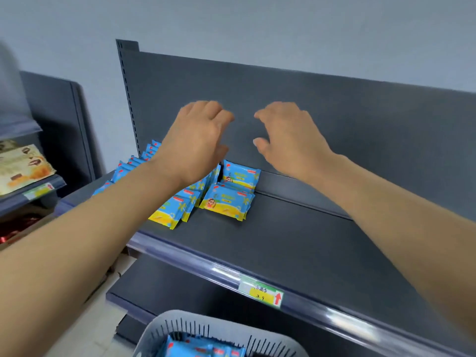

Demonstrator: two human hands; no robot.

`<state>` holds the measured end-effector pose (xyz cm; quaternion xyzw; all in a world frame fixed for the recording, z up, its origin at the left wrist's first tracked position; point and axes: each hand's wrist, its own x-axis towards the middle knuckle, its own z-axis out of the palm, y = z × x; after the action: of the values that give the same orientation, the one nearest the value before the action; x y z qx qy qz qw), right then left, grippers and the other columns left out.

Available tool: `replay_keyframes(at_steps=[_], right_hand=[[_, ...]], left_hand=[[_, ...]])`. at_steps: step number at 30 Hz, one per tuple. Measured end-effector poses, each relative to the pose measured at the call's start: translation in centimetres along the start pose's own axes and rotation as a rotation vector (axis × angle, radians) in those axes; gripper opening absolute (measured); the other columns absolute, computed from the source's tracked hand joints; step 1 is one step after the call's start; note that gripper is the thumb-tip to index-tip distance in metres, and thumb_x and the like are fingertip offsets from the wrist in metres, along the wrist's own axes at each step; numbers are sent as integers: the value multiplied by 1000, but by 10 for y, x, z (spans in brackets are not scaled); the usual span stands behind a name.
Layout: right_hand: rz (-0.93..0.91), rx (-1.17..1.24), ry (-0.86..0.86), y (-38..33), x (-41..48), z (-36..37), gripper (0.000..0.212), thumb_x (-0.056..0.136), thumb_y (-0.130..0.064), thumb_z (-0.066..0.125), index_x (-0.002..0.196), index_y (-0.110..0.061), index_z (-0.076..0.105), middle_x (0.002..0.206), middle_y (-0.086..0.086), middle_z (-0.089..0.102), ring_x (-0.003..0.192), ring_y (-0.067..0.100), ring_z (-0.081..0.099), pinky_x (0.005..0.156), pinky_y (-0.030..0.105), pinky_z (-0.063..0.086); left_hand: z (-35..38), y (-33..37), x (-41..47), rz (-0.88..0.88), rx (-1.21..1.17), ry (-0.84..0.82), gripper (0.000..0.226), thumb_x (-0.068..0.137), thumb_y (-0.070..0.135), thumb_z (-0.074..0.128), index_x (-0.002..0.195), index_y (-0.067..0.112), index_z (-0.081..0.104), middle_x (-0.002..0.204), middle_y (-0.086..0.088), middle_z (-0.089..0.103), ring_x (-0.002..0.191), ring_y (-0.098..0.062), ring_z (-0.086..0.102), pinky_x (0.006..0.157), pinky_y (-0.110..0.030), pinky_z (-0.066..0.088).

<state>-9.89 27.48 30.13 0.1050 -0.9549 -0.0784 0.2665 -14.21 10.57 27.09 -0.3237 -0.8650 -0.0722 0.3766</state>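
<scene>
Above blue-and-yellow packets (pixel 228 200) stacked on the shelf (pixel 296 235), left hand (pixel 198 140) and right hand (pixel 289 140) are held, fingers loosely curled, nothing gripped.

Blue-and-yellow packets (pixel 226 202) lie, apparently overlapping, on the shelf (pixel 296 240).

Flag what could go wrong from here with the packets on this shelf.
1. The left hand hovers over the leaning packets; a careless drop could knock the row flat.
2. The upright packet only stands against the back panel, so a nudge from the right hand may tip it onto the flat stack.
3. The front packet lies nearest the shelf edge and might slide off.
</scene>
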Motion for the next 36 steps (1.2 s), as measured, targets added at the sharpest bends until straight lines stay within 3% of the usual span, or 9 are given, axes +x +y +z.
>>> replay_keyframes(at_steps=[5, 12, 22, 25, 33, 36], right_hand=[[35, -33, 46, -13, -37, -60, 39, 92, -29, 51, 125, -9, 49, 129, 10, 49, 122, 30, 41, 96, 41, 36], [68, -37, 197, -24, -67, -123, 39, 91, -28, 50, 125, -10, 49, 127, 9, 49, 120, 30, 40, 93, 38, 33], [6, 59, 276, -4, -136, -146, 40, 92, -27, 52, 128, -11, 48, 132, 7, 46, 125, 29, 38, 97, 38, 32], [-17, 111, 227, -1, -167, -122, 38, 91, -24, 53, 126, -11, 50, 131, 7, 47, 123, 29, 39, 95, 38, 33], [-151, 214, -209, -34, -241, 0, 33, 91, -26, 51, 120, -12, 51, 123, 8, 52, 117, 29, 43, 92, 38, 36], [-202, 241, -381, -53, -262, 44, 31, 91, -25, 52, 118, -10, 53, 121, 10, 54, 116, 29, 47, 91, 37, 39]], left_hand=[[-53, 24, -10, 86, 40, 108, 48, 66, 17, 63, 110, 0, 59, 107, -21, 60, 99, -41, 56, 91, -46, 39], [-122, 52, -19, 107, 108, 244, 48, 68, 20, 61, 111, -1, 58, 107, -21, 59, 97, -41, 56, 88, -37, 27], [-150, 124, -46, 103, 123, 322, 44, 74, 19, 62, 112, -1, 56, 111, -21, 57, 100, -39, 54, 91, -39, 28], [-133, 150, -71, 92, 76, 233, 44, 75, 19, 60, 114, -2, 56, 113, -22, 57, 102, -39, 53, 92, -41, 30], [-60, 174, -194, 5, -25, -234, 41, 76, 26, 52, 107, 1, 58, 102, -19, 60, 90, -37, 57, 81, -40, 36], [-37, 166, -239, -97, -47, -398, 40, 72, 22, 65, 107, 1, 61, 101, -18, 61, 90, -38, 59, 82, -41, 43]])
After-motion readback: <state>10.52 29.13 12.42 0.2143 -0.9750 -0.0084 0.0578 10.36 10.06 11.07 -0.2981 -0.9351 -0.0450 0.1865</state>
